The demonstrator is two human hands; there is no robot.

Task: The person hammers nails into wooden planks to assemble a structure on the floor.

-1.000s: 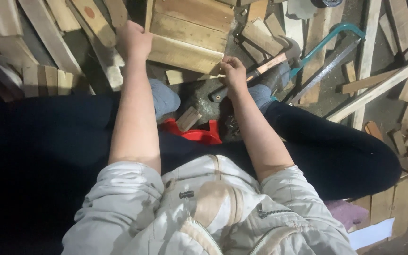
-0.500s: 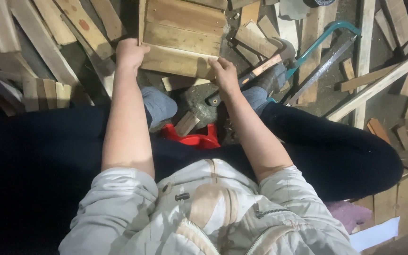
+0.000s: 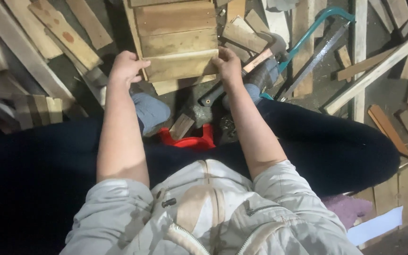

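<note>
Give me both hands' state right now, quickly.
Left hand: closed, grip on the left edge of the slatted wooden panel.
Right hand: closed, grip on the panel's right lower corner.

Both hands (image 3: 128,66) slid lower — wooden panel (image 3: 178,40) nearer.

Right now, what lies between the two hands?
In the head view, the slatted wooden panel spans from left hand to right hand, both gripping its edges.

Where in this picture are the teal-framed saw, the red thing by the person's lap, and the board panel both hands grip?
Teal-framed saw (image 3: 313,49): head view, on its blade.
Red thing (image 3: 187,140): head view, on its middle.
Board panel (image 3: 178,42): head view, on its middle plank.
</note>
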